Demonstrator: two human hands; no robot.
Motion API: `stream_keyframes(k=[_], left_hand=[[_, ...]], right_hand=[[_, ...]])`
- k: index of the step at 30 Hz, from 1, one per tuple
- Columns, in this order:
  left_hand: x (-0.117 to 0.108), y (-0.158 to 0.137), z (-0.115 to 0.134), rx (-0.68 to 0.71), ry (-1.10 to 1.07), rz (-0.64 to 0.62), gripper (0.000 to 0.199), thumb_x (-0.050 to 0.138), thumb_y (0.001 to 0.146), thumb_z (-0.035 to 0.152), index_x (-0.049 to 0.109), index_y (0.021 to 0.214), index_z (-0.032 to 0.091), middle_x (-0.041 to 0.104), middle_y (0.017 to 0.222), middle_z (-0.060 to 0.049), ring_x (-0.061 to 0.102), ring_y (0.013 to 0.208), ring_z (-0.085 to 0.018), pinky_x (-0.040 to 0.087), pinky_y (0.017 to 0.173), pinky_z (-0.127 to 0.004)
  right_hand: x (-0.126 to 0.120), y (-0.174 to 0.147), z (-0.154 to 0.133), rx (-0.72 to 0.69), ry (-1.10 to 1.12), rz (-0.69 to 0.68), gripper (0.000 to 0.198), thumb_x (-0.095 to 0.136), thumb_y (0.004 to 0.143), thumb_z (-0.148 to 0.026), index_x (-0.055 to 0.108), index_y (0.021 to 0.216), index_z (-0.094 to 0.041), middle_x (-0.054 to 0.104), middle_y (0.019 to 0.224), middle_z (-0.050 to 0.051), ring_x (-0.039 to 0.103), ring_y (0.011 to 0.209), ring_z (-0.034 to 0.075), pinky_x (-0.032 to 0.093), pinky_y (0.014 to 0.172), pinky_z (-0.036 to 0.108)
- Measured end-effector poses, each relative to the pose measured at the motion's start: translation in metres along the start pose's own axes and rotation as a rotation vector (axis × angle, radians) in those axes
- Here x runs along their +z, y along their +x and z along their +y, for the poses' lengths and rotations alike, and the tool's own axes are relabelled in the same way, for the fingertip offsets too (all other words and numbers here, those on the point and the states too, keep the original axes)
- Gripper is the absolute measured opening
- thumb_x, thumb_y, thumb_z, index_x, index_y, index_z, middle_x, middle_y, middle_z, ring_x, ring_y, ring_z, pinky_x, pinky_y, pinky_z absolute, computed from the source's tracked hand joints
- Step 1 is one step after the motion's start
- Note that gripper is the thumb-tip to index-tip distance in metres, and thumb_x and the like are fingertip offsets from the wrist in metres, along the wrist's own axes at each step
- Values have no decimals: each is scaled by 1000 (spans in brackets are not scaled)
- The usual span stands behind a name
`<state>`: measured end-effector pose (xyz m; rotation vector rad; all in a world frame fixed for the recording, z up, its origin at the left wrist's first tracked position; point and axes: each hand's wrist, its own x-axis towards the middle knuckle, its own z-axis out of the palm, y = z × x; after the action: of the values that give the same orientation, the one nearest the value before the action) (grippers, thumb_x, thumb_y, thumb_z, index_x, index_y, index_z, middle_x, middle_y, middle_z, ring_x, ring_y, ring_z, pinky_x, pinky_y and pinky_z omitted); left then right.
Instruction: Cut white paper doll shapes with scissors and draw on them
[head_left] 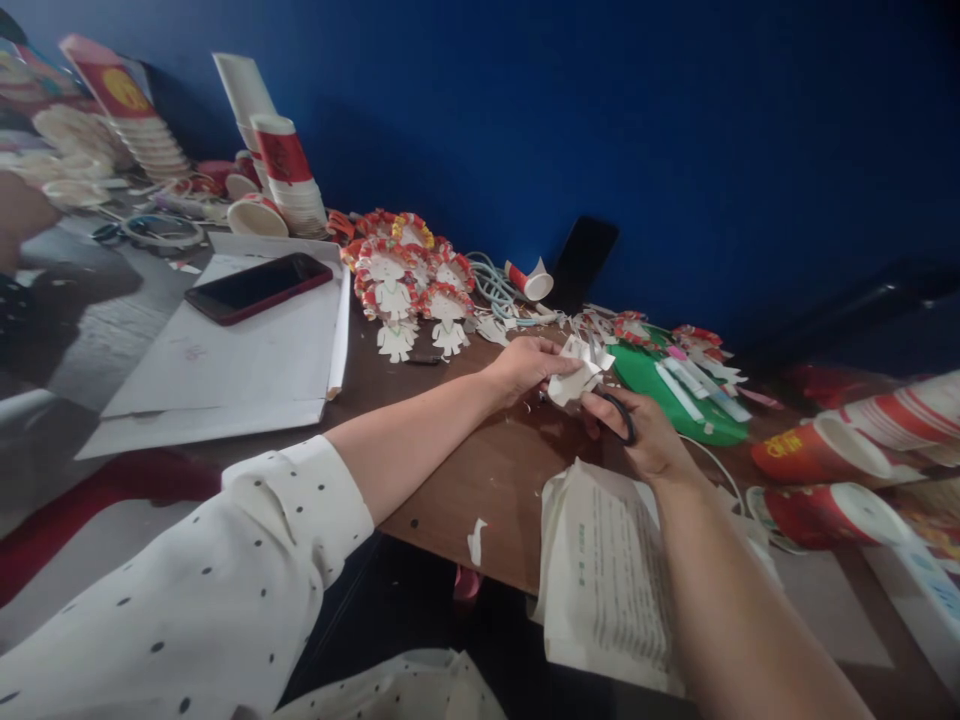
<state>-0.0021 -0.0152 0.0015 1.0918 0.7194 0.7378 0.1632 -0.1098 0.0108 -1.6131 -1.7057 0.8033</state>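
Note:
My left hand (529, 365) pinches a small piece of white paper (576, 372) over the brown table. Dark-handled scissors (619, 416) sit in my right hand (646, 432), its fingers in the handle loops. The blades point up at the paper and are mostly behind it, so how far they are apart is not clear. Paper scraps lie on the tabletop just beyond both hands. Left of my left hand stands a cluster of white paper figures (394, 295) with red ruffled tops.
Stacked paper cups (292, 190) stand at the back left near a phone (259, 288) on white board (202, 360). A dark phone (583, 262) leans on the blue wall. White pens (701, 385) lie on a green sheet (652, 385). A printed paper bag (607, 570) overhangs the front edge.

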Motion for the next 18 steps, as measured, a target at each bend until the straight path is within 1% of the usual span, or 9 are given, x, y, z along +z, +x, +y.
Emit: stream_keyframes(k=[2, 5, 9, 13, 18], left_hand=[[0, 1, 0, 2, 1, -2, 21, 73, 75, 24, 55, 69, 14, 51, 49, 4, 41, 40, -5, 31, 45, -22], [1, 1, -1, 0, -20, 2, 19, 72, 77, 22, 56, 70, 14, 51, 48, 4, 40, 38, -5, 30, 44, -21], [6, -1, -3, -4, -97, 14, 21, 70, 78, 20, 54, 66, 13, 50, 47, 4, 37, 37, -3, 26, 42, -20], [11, -3, -6, -12, -191, 25, 23, 71, 79, 19, 53, 65, 13, 50, 47, 4, 40, 38, -3, 29, 43, -18], [15, -4, -7, -2, -207, 54, 24, 70, 79, 15, 51, 64, 14, 47, 47, 5, 41, 39, -3, 33, 44, -18]], right_hand=[[0, 0, -1, -7, -12, 3, 46, 57, 87, -56, 57, 59, -19, 58, 59, 0, 51, 62, 14, 37, 64, 27], [1, 0, -1, 22, -27, 21, 48, 56, 87, -59, 57, 58, -19, 57, 56, 0, 51, 60, 14, 36, 62, 27], [3, 1, -2, 10, -16, 50, 49, 59, 85, -58, 56, 55, -19, 57, 54, 0, 52, 60, 14, 36, 62, 27], [5, 1, -2, 32, 19, 98, 45, 64, 81, -57, 58, 57, -20, 56, 54, -1, 50, 59, 14, 36, 60, 27], [7, 2, -1, 30, 17, 125, 46, 63, 81, -58, 59, 57, -19, 57, 53, -1, 50, 57, 13, 35, 59, 27]])
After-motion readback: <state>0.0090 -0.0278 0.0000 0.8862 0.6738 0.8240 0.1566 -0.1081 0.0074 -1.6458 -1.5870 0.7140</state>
